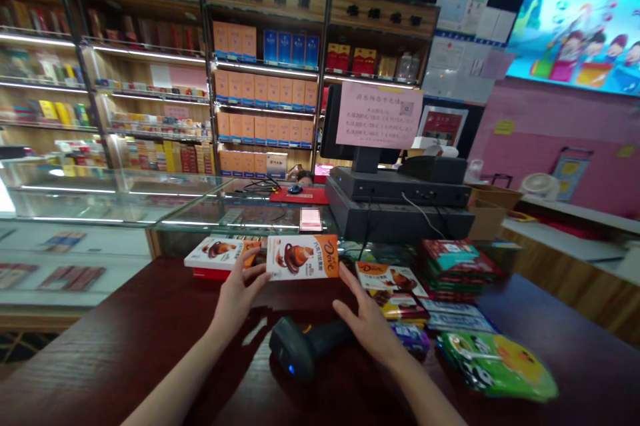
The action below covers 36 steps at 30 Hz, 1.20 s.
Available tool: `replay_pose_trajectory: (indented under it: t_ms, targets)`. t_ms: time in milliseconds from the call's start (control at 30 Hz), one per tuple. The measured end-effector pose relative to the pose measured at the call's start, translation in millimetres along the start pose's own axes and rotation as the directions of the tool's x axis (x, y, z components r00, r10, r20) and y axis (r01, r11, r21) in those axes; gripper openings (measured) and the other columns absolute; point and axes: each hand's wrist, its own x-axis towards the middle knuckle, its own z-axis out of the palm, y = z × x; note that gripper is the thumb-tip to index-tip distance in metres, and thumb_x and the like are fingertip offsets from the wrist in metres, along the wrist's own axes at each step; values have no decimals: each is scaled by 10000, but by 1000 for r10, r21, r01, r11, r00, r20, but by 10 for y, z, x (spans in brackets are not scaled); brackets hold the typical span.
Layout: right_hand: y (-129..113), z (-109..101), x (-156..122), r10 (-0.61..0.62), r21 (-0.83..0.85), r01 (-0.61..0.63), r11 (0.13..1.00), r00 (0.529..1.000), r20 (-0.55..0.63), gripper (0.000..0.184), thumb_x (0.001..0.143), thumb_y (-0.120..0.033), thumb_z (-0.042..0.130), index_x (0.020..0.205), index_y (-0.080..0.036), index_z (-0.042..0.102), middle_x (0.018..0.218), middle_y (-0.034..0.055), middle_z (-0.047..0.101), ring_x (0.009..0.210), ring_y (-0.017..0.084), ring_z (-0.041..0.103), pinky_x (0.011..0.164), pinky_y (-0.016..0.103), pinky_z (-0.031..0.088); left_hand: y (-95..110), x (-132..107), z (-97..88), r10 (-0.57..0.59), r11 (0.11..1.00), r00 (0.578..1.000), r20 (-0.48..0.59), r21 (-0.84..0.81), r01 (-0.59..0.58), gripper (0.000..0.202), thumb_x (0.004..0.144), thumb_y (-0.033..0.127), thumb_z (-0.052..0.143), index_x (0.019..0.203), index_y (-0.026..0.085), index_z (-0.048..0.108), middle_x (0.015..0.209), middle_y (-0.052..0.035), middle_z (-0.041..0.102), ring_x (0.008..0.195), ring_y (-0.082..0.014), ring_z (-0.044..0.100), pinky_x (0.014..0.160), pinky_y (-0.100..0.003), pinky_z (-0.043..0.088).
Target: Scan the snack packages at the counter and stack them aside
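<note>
A white and orange Dove box [303,257] is upright at the middle of the dark counter, its printed front facing me. My left hand [241,286] has its fingers at the box's left edge and appears to grip it there. At the lower right corner, the fingertips of my right hand [367,316] touch or nearly touch the box; its thumb is apart and its fingers are outstretched. Between my forearms lies a black barcode scanner [305,346] with a blue light. Left of the upright box, a similar white box [215,251] rests on a red one.
To the right lie another Dove box [390,277], a purple packet [410,338], blue and white packs [457,316], a green wipes pack [497,365] and a stack of dark red and green boxes [455,266]. A cash register [395,193] stands behind on the glass counter [200,203].
</note>
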Motion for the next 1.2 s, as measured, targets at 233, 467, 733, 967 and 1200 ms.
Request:
replay_pose_trajectory:
  t_ms: [233, 467, 733, 967, 1200]
  targets:
    - [-19, 83, -28, 41, 138, -47, 989, 998, 45, 756, 936, -469, 561, 1585, -265, 231, 1625, 97, 336, 1503, 233, 306, 1252, 503, 180, -99, -45, -4, 131, 985, 988, -79, 120, -121, 437, 849, 458, 606, 1238, 269, 547, 1122, -42, 766, 1167, -233, 679, 1047, -410, 499]
    - [45, 106, -31, 33, 123, -34, 992, 999, 14, 736, 936, -466, 583, 1576, -290, 265, 1600, 99, 386, 1488, 252, 340, 1244, 524, 199, -173, -24, 1, 224, 961, 974, -44, 179, -213, 347, 883, 448, 575, 1169, 264, 642, 1201, -32, 740, 1153, -214, 683, 1059, -381, 501]
    - [48, 92, -24, 23, 125, -25, 992, 1000, 12, 732, 934, -440, 601, 1574, -308, 271, 1609, 71, 374, 1490, 241, 338, 1246, 504, 215, -184, -22, 4, 200, 966, 979, -34, 172, -192, 402, 872, 481, 578, 1191, 250, 651, 1258, -50, 717, 1183, -231, 666, 1078, -402, 485]
    - [72, 86, -18, 15, 112, -13, 994, 1000, -20, 709, 924, -439, 613, 1557, -312, 319, 1600, 57, 393, 1486, 252, 344, 1244, 509, 220, -134, -42, 22, 178, 974, 984, -16, 146, -174, 421, 859, 503, 589, 1180, 242, 669, 1281, -51, 706, 1193, -231, 658, 1090, -391, 471]
    - [143, 119, -6, -4, 141, 9, 990, 999, -36, 669, 937, -442, 596, 1545, -319, 345, 1584, 52, 420, 1464, 244, 385, 1228, 498, 278, -115, -51, 4, 158, 970, 987, -12, 191, -152, 448, 893, 511, 518, 1205, 232, 678, 1242, -48, 725, 1159, -234, 671, 1050, -369, 494]
